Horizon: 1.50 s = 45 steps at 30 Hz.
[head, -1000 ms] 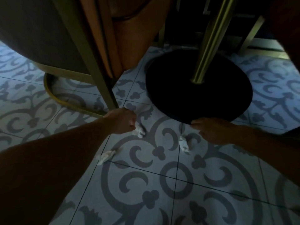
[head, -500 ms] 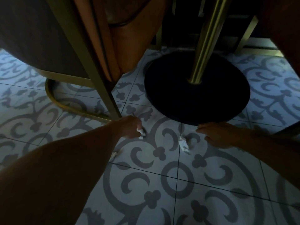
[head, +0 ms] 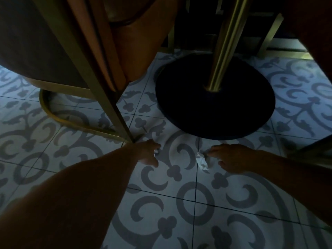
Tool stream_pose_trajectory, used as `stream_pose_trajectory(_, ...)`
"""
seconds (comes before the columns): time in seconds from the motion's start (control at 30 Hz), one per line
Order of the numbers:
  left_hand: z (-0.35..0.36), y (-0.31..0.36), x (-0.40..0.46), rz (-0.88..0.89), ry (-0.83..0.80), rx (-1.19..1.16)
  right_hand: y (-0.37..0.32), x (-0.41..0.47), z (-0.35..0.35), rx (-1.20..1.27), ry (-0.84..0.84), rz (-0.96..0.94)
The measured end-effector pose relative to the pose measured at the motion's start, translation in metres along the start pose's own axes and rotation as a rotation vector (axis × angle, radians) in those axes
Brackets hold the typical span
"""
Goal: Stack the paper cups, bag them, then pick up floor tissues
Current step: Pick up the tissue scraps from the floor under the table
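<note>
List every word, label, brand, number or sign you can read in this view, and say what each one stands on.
None: no readable text shows anywhere in this dim view.
The floor tiles carry only a grey scroll pattern, no letters.
The crumpled tissue by the right hand shows no print.
The white scrap at the left hand is too small to tell.
The black table base and the chair are unmarked.

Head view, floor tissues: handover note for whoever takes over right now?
Left hand: closed around a small white tissue scrap, low by the chair leg.
Right hand: open, fingertips at the crumpled tissue on the tiled floor, not gripping it.
Done: one scrap in hand.
Left: grab the crumpled tissue near the black table base. Cups and bag not in view.
</note>
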<state>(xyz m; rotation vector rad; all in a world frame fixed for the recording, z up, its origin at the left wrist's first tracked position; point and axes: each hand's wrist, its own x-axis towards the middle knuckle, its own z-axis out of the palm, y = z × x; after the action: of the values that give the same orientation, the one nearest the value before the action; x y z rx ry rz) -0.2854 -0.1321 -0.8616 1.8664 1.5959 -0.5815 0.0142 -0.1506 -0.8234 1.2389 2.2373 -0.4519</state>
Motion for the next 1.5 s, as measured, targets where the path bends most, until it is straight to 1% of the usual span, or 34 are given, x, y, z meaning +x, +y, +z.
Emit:
stream_pose_trajectory(0.1,0.002,0.001,0.006,0.01,-0.061,0.091,-0.005,-0.004,-0.001,0.01,-0.01,0.004)
stream_pose_trajectory(0.2,0.003,0.001,0.008,0.023,-0.086,0.119,-0.007,-0.003,-0.002,0.025,-0.025,0.001)
stream_pose_trajectory(0.4,0.001,0.006,0.002,0.014,0.011,0.142,-0.007,0.0,0.004,0.041,-0.066,0.016)
stream_pose_trajectory(0.53,-0.003,0.005,-0.002,0.055,0.144,0.114,-0.006,0.001,0.005,0.051,-0.073,0.024)
stream_pose_trajectory(0.67,-0.013,0.008,-0.007,0.079,0.305,-0.093,-0.006,0.0,0.003,0.055,-0.068,0.029)
stream_pose_trajectory(0.77,-0.017,0.011,-0.006,0.07,0.343,-0.249,-0.006,-0.003,0.001,0.053,-0.065,0.02)
stream_pose_trajectory(0.9,-0.023,0.017,-0.006,0.02,0.295,-0.517,-0.007,-0.004,-0.002,0.043,-0.057,0.011)
stream_pose_trajectory(1.03,-0.033,0.029,-0.014,-0.09,0.163,-0.975,-0.008,-0.002,-0.001,0.042,-0.034,-0.003)
stream_pose_trajectory(1.13,-0.039,0.037,-0.021,-0.132,0.075,-1.211,-0.008,-0.002,-0.001,0.041,-0.036,-0.015)
stream_pose_trajectory(1.2,-0.04,0.039,-0.023,-0.122,0.034,-1.287,-0.007,-0.002,0.0,0.046,-0.03,-0.019)
stream_pose_trajectory(1.33,-0.044,0.036,-0.024,-0.078,-0.071,-1.367,-0.008,-0.001,0.002,0.047,-0.01,-0.017)
stream_pose_trajectory(1.43,-0.047,0.036,-0.025,-0.081,-0.133,-1.511,-0.009,0.0,0.002,0.034,-0.041,-0.021)
stream_pose_trajectory(1.5,-0.05,0.036,-0.025,-0.087,-0.158,-1.549,-0.01,0.0,0.002,0.032,-0.07,-0.036)
